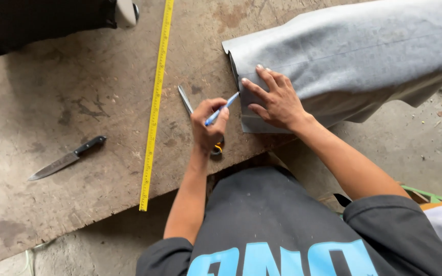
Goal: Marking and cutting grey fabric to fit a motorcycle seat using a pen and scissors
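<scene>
My left hand [208, 125] grips a blue pen [222, 108] whose tip touches the left edge of a grey folded sheet [354, 56]. My right hand [277, 99] lies flat on that sheet near its corner, fingers spread, pressing it onto the worn brown board [78, 92]. A pair of scissors [184, 99] with a yellow handle lies on the board, partly hidden under my left hand.
A yellow tape measure [154, 102] stretches across the board from the top to its near edge. A black-handled knife [67, 159] lies at the left. Dark cloth [37, 23] and a light shoe tip [125, 11] are at the top left. Concrete floor [420, 148] shows at the right.
</scene>
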